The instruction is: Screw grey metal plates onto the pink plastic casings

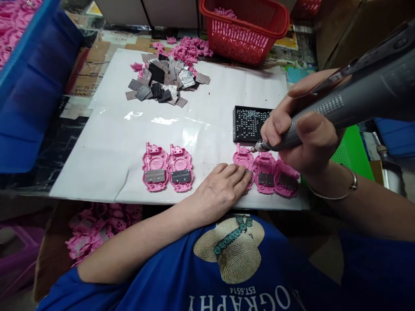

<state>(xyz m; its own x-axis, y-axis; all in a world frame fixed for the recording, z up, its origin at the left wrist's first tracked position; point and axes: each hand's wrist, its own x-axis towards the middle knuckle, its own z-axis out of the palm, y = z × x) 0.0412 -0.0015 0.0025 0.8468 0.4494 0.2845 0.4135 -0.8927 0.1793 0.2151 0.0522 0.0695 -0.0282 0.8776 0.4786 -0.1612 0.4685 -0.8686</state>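
Note:
My right hand (304, 125) is wrapped round a grey electric screwdriver (350, 95), its tip over the upper part of a pink plastic part (243, 158). Fingers pressed together, my left hand (225, 188) lies flat on the lower half of that same part, hiding most of its plate. Two more pink parts with dark plates, one (266, 172) and another (286, 178), sit to its right. On the left stand two pink parts, one with a grey plate (154, 176) and one with a dark plate (180, 176). A black tray of screws (248, 125) is just beyond the tip.
Loose metal plates (162, 80) and small pink pieces (191, 49) are heaped at the back. Behind them is a red basket (243, 32). A blue bin (29, 95) stands left, a green tray (353, 151) right. Pink parts (103, 224) fill a box below the table edge.

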